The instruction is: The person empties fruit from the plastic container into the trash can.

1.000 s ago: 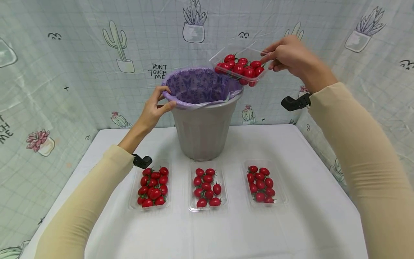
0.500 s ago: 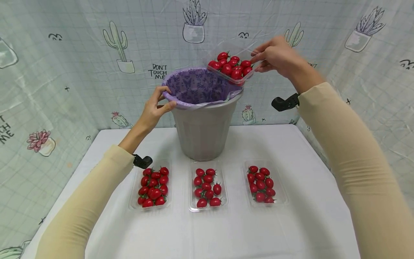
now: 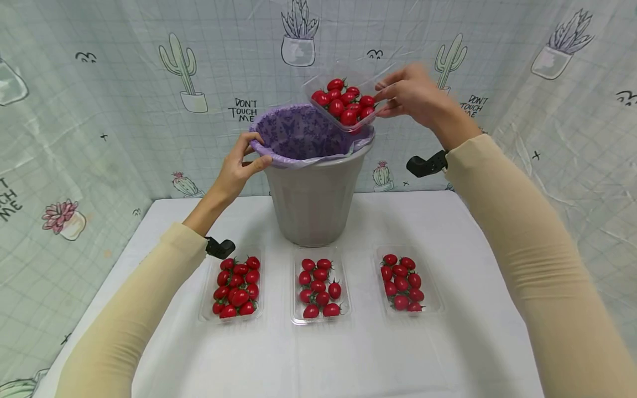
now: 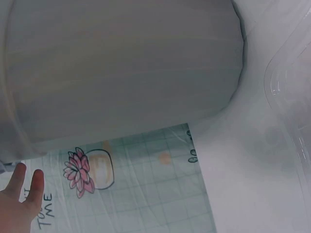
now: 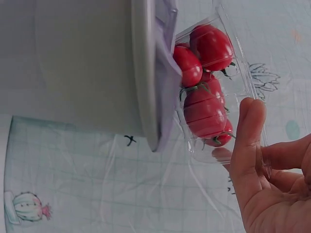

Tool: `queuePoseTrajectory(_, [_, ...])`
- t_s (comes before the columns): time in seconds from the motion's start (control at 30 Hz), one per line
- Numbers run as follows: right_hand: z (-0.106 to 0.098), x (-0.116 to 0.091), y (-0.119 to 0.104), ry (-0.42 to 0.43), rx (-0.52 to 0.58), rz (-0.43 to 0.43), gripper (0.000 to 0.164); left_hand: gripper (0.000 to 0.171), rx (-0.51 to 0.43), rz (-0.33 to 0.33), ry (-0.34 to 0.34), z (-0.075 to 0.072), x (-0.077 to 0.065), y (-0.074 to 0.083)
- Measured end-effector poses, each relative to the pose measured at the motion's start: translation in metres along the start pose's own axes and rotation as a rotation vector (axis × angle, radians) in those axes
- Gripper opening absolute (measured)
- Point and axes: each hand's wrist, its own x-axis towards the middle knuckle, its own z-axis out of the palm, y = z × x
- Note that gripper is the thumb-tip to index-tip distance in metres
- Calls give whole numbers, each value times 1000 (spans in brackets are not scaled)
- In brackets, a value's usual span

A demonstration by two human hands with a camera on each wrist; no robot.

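Note:
Above the right rim of a grey bin [image 3: 313, 204] my right hand [image 3: 415, 102] grips one end of a clear plastic container [image 5: 243, 68]. Red cherry tomatoes [image 3: 336, 108] fill it, and it tilts slightly over the bin mouth. In the right wrist view, thumb and fingers pinch its edge close beside the bin's rim. My left hand [image 3: 241, 166] holds the bin's left rim, thumb in front and fingers over the top. Purple patterned liner [image 3: 293, 138] covers the inside of the bin; its bottom is hidden.
Three more clear containers of cherry tomatoes stand in a row on the white table [image 3: 318, 365]: a left container [image 3: 204, 309], a middle container [image 3: 321, 321] and a right container [image 3: 435, 304]. A patterned curtain [image 3: 214, 138] hangs behind and at both sides.
My right hand has carried the container of cherry tomatoes leftward, further over the bin's mouth. The left hand keeps its place on the rim.

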Motion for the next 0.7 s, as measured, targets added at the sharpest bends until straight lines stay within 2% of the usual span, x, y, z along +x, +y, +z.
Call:
queuePoseTrajectory(0.2, [8,3,5,-15,36,18,25,55,-2,2,3,0,-1,1])
queuePoseTrajectory(0.37, [11,4,5,-19,44,35,31,57,-3,0,6,0,-1,1])
queuePoseTrajectory(0.7, [10,7,4,-12,-51,14,41,56,-13,2,2,-1,-1,-1])
